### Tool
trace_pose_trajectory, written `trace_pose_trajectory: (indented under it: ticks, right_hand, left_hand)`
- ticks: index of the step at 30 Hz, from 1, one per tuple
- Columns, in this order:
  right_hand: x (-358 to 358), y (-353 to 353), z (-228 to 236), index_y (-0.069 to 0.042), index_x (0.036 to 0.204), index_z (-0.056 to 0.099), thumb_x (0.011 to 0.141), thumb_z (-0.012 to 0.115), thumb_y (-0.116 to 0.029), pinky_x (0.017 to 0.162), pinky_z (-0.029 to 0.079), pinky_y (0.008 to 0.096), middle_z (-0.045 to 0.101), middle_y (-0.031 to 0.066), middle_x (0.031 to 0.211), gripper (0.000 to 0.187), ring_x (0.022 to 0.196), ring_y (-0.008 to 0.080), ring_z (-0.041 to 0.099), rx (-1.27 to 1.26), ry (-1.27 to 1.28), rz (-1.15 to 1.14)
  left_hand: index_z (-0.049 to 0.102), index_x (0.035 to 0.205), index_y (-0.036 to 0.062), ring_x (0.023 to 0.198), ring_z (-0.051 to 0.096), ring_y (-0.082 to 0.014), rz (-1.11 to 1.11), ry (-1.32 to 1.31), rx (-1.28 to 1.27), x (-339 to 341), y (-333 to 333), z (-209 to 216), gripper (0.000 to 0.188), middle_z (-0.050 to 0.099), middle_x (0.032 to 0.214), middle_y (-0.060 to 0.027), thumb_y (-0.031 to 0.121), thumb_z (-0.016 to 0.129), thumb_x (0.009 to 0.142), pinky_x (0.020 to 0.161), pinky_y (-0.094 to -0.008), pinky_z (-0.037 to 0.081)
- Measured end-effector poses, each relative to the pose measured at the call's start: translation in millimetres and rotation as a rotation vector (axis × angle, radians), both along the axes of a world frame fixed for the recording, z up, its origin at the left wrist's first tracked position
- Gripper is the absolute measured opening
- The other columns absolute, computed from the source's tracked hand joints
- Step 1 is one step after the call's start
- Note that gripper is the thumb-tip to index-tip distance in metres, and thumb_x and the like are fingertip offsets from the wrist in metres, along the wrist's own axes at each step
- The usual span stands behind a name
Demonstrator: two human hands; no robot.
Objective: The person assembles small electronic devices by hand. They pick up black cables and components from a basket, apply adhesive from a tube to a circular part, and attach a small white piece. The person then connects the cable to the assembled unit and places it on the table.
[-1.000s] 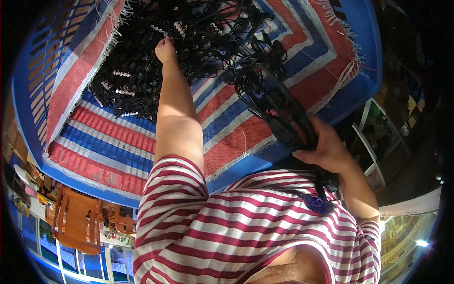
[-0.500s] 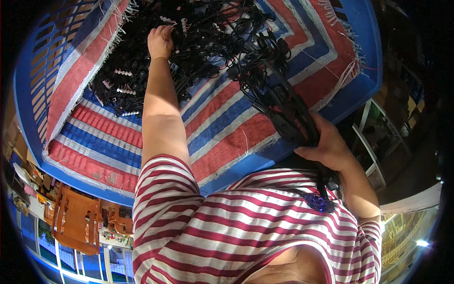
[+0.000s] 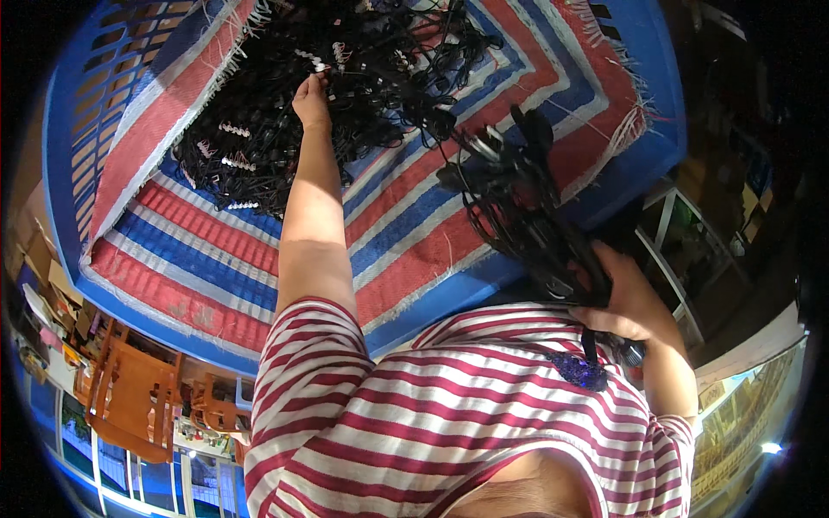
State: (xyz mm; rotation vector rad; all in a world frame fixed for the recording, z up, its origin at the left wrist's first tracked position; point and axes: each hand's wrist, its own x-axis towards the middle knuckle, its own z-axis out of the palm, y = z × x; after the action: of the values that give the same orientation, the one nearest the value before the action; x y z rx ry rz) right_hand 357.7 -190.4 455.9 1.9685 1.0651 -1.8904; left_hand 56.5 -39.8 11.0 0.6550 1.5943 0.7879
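A large heap of thin black cables (image 3: 268, 164) lies in the basket, with short white connector strips (image 3: 237, 163) showing among them. My left hand (image 3: 311, 102) reaches into the far part of this heap. Its fingertips are pinched at a black cable beside a white connector strip (image 3: 311, 60); the exact grip is partly hidden by the hand. My right hand (image 3: 623, 293) is wrapped round a thick bundle of black cables (image 3: 527, 207) with dark plugs at its far end. That bundle hangs over the near right rim of the basket, close to my body.
The blue plastic basket (image 3: 414, 321) has slatted sides and a lining of red, white and blue striped woven cloth (image 3: 190, 250) with frayed edges. Wooden chairs (image 3: 134, 393) stand at the lower left. A pale metal frame (image 3: 665, 250) is beyond the basket on the right.
My left hand has drawn slightly nearer and rightward, and the white strip beside it has shifted nearer. My right hand has moved right and toward me with the cable bundle.
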Motion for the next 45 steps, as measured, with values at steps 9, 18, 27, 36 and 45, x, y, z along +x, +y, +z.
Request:
trace_pose_trajectory:
  ticks: [9, 18, 27, 36, 45]
  right_hand:
    - [-6.4, -27.8, 23.1, -0.001, 0.105, 0.05, 0.055, 0.073, -0.019, 0.082, 0.033, 0.0393, 0.057, 0.0129, 0.081, 0.058, 0.077, 0.0269, 0.054, 0.089, -0.035, 0.131]
    - [-11.6, -21.5, 30.1, -0.003, 0.108, 0.049, 0.056, 0.072, -0.021, 0.079, 0.036, 0.0374, 0.056, 0.0118, 0.082, 0.06, 0.079, 0.0264, 0.052, 0.044, -0.061, 0.134]
    - [-28.2, -5.5, 15.6, 0.002, 0.102, 0.046, 0.063, 0.063, -0.007, 0.07, 0.046, 0.0411, 0.057, 0.0224, 0.087, 0.043, 0.085, 0.0389, 0.056, 0.339, -0.242, 0.261]
    - [-40.5, -8.3, 4.3, -0.003, 0.102, 0.048, 0.063, 0.064, -0.006, 0.063, 0.046, 0.0362, 0.055, 0.0151, 0.076, 0.043, 0.072, 0.0309, 0.058, 0.463, -0.147, 0.317]
    - [-2.9, -38.0, 6.2, -0.001, 0.1, 0.05, 0.06, 0.069, -0.007, 0.07, 0.042, 0.0332, 0.054, 0.0143, 0.08, 0.045, 0.077, 0.0267, 0.054, 0.362, -0.164, -0.031]
  left_hand:
    - [0.061, 0.097, 0.0039, 0.073, 0.058, -0.0137, 0.065, -0.243, -0.236, -16.0, -5.2, -2.8, 0.028, 0.063, 0.08, -0.0045, 0.03, 0.054, 0.087, 0.061, -0.025, 0.043]
    - [0.059, 0.101, 0.0097, 0.1, 0.052, -0.0222, 0.128, -0.837, -0.281, 30.7, 2.2, 21.3, 0.026, 0.059, 0.102, -0.004, 0.031, 0.05, 0.089, 0.076, -0.0368, 0.044]
    - [0.064, 0.081, -0.0016, 0.053, 0.052, -0.0116, 0.315, -0.111, -0.018, -45.2, -16.8, 4.9, 0.018, 0.061, 0.066, -0.004, 0.01, 0.073, 0.071, 0.049, -0.0228, 0.04]
    - [0.064, 0.087, 0.0007, 0.063, 0.058, -0.0154, 0.425, -0.087, -0.11, -72.3, -4.6, 40.9, 0.012, 0.063, 0.074, -0.0067, 0.003, 0.067, 0.075, 0.061, -0.0254, 0.047]
    - [0.064, 0.092, 0.0052, 0.059, 0.057, -0.0114, 0.402, -0.158, -0.229, -48.7, -41.6, 72.4, 0.016, 0.064, 0.075, -0.0033, 0.004, 0.066, 0.077, 0.051, -0.0224, 0.044]
